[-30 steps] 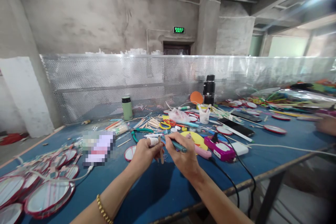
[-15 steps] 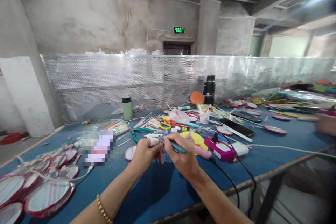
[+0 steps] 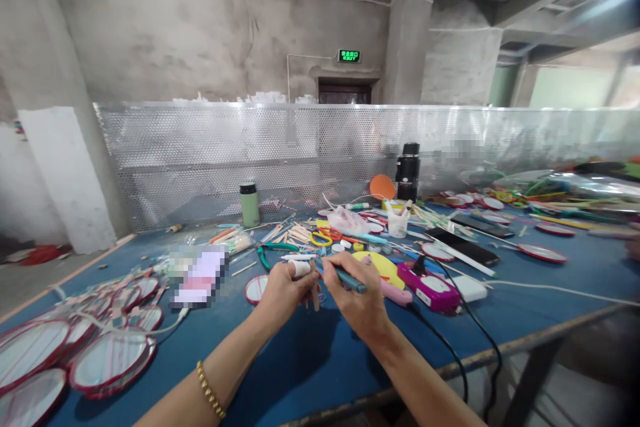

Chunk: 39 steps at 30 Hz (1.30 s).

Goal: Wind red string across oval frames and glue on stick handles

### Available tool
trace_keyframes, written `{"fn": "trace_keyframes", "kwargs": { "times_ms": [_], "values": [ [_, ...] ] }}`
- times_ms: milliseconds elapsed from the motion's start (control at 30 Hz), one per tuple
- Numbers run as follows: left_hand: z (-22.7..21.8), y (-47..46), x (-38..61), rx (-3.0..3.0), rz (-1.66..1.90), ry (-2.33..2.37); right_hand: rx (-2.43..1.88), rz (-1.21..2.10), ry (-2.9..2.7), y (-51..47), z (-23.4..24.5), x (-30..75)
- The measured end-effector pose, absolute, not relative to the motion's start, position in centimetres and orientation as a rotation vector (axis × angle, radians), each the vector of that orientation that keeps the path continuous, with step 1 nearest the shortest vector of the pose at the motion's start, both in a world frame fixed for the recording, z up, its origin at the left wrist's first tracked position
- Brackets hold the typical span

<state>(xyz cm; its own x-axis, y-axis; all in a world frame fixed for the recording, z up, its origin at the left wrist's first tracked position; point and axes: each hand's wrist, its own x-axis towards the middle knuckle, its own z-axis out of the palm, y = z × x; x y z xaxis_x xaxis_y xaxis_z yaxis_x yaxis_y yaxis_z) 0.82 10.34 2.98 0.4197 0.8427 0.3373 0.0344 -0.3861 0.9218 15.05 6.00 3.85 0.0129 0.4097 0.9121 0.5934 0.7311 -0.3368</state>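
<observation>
My left hand pinches a flat wooden stick, which points down out of its fingers. A white wrap goes round one finger of this hand. My right hand is closed on a teal-blue pen, its front end at the left hand's fingertips. What the tip touches is too small to make out. Behind the hands lie a white marker and teal-handled pliers. A round red-rimmed disc is partly covered by my left hand.
Several red-rimmed discs pile up at left, beside a phone on a white cable. To the right are a purple box with black cords, a pink tool and a black phone. A green bottle and a black flask stand behind.
The view has turned slightly left, so everything sits a little further right. Both hands keep their grips close together, with the pen still at the left fingertips.
</observation>
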Motion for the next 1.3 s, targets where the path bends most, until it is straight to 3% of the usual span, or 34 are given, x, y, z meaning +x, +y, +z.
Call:
{"fn": "trace_keyframes", "kwargs": {
  "times_ms": [267, 967, 1300],
  "values": [
    [2.8, 10.4, 0.8, 1.694, 1.081, 0.812, -0.829, -0.151, -1.597, 5.9, 4.2, 15.0],
    [3.6, 6.8, 1.9, 1.543, 1.028, 0.922, -0.702, 0.323, -1.399, 4.7, 5.1, 15.3],
    [-0.6, 0.3, 1.5, 1.42, 1.414, 1.111, -0.698, 0.348, -1.432, 1.0, 0.8, 14.8]
  ]
}}
